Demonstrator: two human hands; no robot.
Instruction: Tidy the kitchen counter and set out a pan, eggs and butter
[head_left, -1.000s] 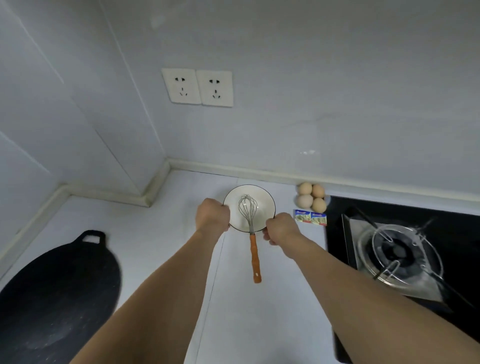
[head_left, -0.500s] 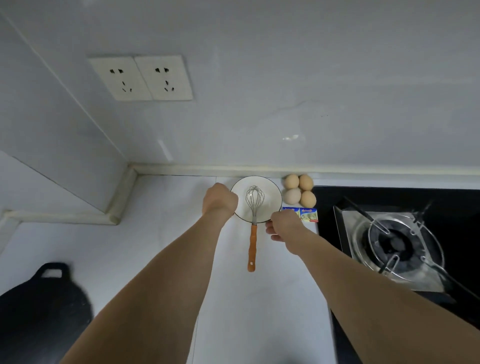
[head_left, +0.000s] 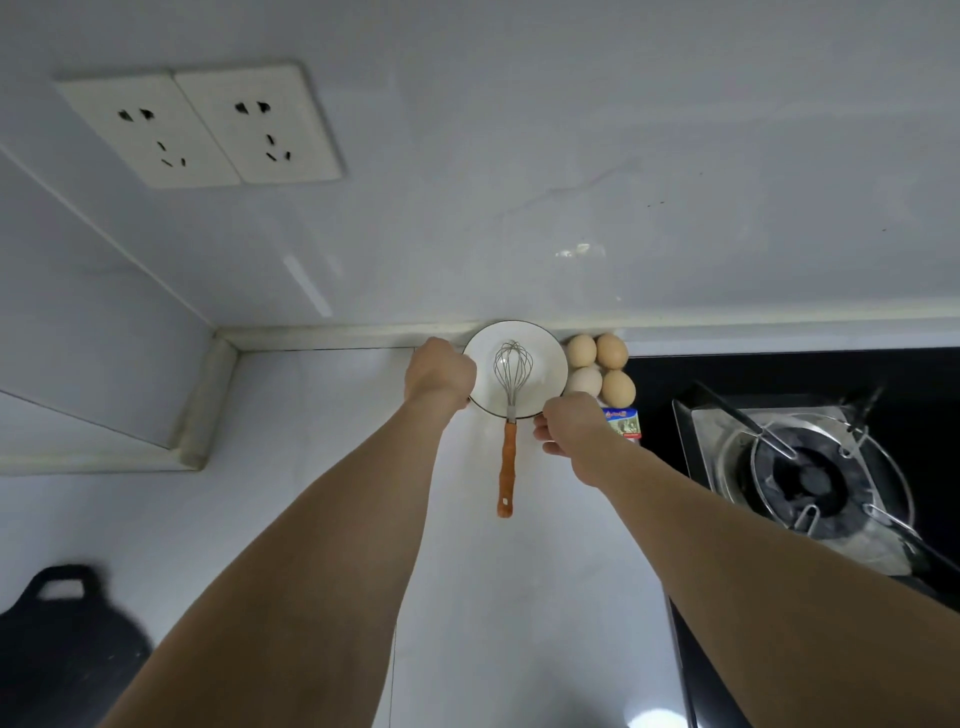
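Note:
A white bowl (head_left: 545, 358) with a dark rim sits at the back of the counter against the wall. My left hand (head_left: 439, 371) grips its left rim and my right hand (head_left: 569, 423) grips its front right rim. A wire whisk (head_left: 511, 371) rests in the bowl, its orange wooden handle (head_left: 506, 475) sticking out toward me. Several eggs (head_left: 605, 366) lie touching the bowl's right side. A small blue and white butter packet (head_left: 623, 422) lies in front of the eggs, partly hidden by my right hand. A black pan (head_left: 62, 649) sits at the lower left.
A gas burner (head_left: 810, 478) with a metal pan support is set in the black hob on the right. Two wall sockets (head_left: 208, 127) are at the upper left. The white counter (head_left: 311, 415) runs left to a corner in the wall.
Both hands have carried the bowl with the whisk back against the wall, beside the eggs. The view has shifted closer and to the right.

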